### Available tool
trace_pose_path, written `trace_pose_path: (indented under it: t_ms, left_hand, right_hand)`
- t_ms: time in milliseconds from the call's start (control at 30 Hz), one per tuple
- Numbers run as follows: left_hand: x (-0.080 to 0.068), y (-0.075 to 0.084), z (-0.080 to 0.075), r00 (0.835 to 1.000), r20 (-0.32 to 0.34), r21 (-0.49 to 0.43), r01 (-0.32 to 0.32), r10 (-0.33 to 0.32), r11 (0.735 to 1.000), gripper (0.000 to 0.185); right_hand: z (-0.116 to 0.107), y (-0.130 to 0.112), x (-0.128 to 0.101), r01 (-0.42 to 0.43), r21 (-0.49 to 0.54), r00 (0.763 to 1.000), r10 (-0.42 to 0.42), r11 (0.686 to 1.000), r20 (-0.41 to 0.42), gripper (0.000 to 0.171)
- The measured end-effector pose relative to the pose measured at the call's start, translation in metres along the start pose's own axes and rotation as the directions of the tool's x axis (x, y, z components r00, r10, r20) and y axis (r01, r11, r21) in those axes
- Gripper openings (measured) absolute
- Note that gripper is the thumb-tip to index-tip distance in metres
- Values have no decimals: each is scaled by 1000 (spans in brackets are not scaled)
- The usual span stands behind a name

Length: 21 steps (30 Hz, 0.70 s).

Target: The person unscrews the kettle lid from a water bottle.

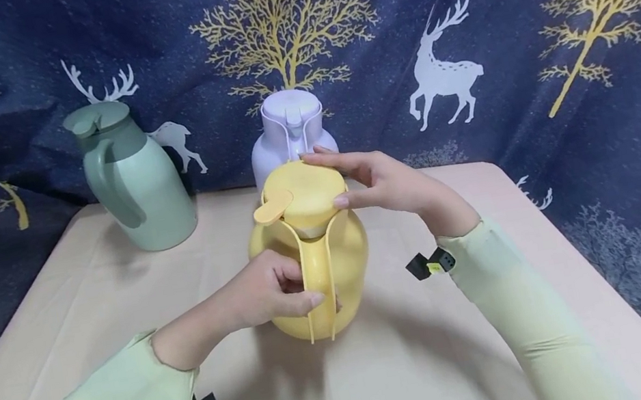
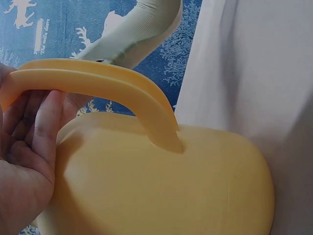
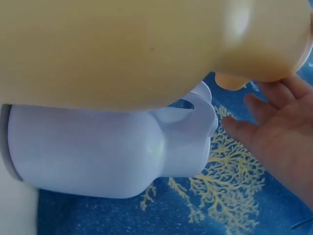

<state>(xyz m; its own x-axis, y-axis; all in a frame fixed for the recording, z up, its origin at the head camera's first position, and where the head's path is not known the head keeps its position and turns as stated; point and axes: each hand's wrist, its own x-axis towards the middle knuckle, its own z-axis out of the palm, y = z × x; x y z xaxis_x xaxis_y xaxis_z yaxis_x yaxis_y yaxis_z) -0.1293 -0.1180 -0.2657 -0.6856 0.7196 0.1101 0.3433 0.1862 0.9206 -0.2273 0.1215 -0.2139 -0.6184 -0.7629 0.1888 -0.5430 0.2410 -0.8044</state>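
A yellow thermos jug [image 1: 350, 258] stands upright, its handle [image 1: 316, 263] facing me. My left hand [image 1: 265, 288] grips that handle, with the thumb on its near side and fingers wrapped behind it, as the left wrist view shows. On top, the yellow lid [image 1: 309, 191] has its lever tab turned to the left of the handle, and a pale neck strip shows beneath. My right hand [image 1: 382, 180] rests at the lid's right side, fingers extended at its far edge and thumb spread toward the near side. In the right wrist view, those fingertips [image 3: 274, 93] are partly behind the lid.
Directly behind the yellow jug stands a lavender jug [image 1: 294, 138], partly covered by it. A green jug [image 1: 137, 179] is at the back left of the cloth-covered table [image 1: 237, 392]. A dark blue curtain [image 1: 368, 103] with deer and trees hangs behind the table.
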Motion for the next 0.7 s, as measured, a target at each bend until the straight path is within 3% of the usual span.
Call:
trace_pose_path:
  t_ms: [200,333,467,567,700]
  left_hand:
    - [0,-2,1,1000,0,-10,11,-11,1000,23]
    - [-1,-2,1,1000,-5,-19,13,-14,1000,24]
    - [-1,-3,1,1000,-9,-16,14,-14,1000,24]
    - [-1,-3,1,1000,-7,-22,15,-15,1000,24]
    - [-1,-3,1,1000,-11,-3,25,-25,1000,24]
  right_hand:
    - [-7,12,8,39,199,989,-66,979,132,82]
    - [-10,16,13,54,256,974,-107,965,199,93]
    - [-10,20,14,63,280,964,-130,958,230,89]
    - [-5,16,10,52,250,979,-98,967,177,78]
    - [10,2,-3,-9,164,1000,7,986,8,83]
